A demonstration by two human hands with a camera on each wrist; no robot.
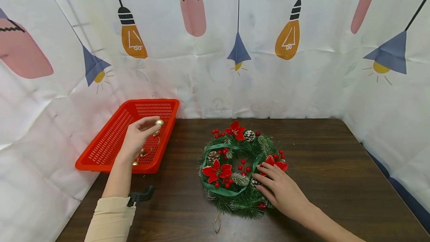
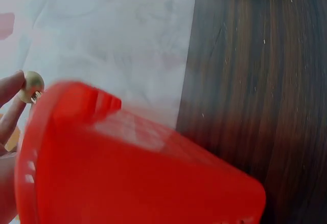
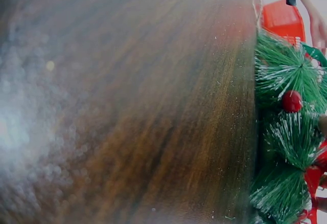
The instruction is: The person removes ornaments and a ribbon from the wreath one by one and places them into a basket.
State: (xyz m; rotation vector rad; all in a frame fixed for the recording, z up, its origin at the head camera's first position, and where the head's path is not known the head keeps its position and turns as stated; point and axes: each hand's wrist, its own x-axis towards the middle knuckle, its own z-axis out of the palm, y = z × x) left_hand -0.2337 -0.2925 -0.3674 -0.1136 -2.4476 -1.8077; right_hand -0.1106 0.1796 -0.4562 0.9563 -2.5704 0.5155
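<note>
Above the red plastic basket (image 1: 100, 148), my left hand (image 1: 137, 137) pinches a small gold ball ornament (image 1: 159, 122) between thumb and fingers. The left wrist view shows the gold ball (image 2: 33, 83) at the fingertips, just past the basket's rim. More gold ornaments (image 1: 142, 150) lie inside the basket. On the table is a green wreath (image 1: 246, 204) with red poinsettias (image 1: 217, 171), berries, pinecones (image 1: 249, 135) and a green ribbon (image 1: 226, 192). My right hand (image 1: 282, 189) rests on the wreath's right side with fingers extended, partly covering a red flower and a pinecone.
The dark wooden table (image 1: 322, 152) reaches back to a white curtain (image 1: 215, 77) printed with lamps and bulbs. A twine loop (image 1: 217, 222) sticks out from the wreath's front edge. A black strap mount (image 1: 142, 196) is at the left forearm.
</note>
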